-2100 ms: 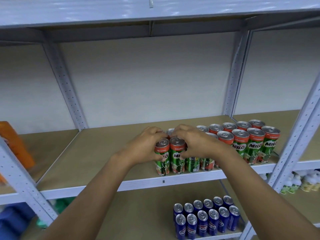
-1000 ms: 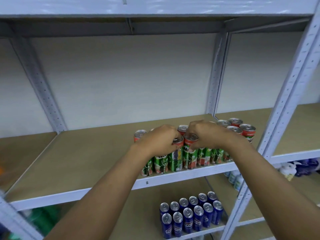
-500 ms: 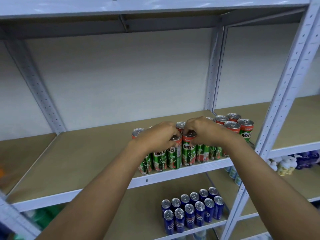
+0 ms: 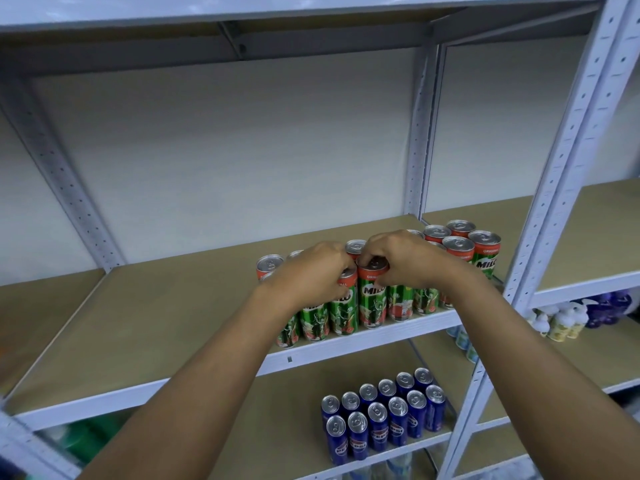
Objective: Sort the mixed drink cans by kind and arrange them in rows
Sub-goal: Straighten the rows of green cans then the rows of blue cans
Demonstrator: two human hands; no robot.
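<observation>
**Both hands clamping the front-row Milo cans at the shelf edge**

Curling over the can tops, my left hand (image 4: 311, 271) and right hand (image 4: 401, 261) are each gripping a Milo can: the left is wrapping the rim of the can (image 4: 343, 306) left of centre, the right is pinching the top of its neighbour (image 4: 372, 296). The two cans are standing upright and touching, and I judge I am holding them from above so I can press them together and square the front row against the shelf lip.

Nearest the camera, my forearms are crossing over the lower shelf, where the blue cans (image 4: 384, 420) are already sitting in two tidy rows of one kind. That block is looking finished to me.

Farther up, the Milo cans (image 4: 401, 299) are lining the front edge of the middle shelf (image 4: 156, 323), with a second row behind and a tighter group (image 4: 464, 244) at the right end beside the upright post.

My hands are hiding most of the back row, so I cannot be counting it or checking its spacing. The leftmost front can is half covered by my wrist. Bottles (image 4: 568, 320) on the next bay are too blurred to identify.
</observation>
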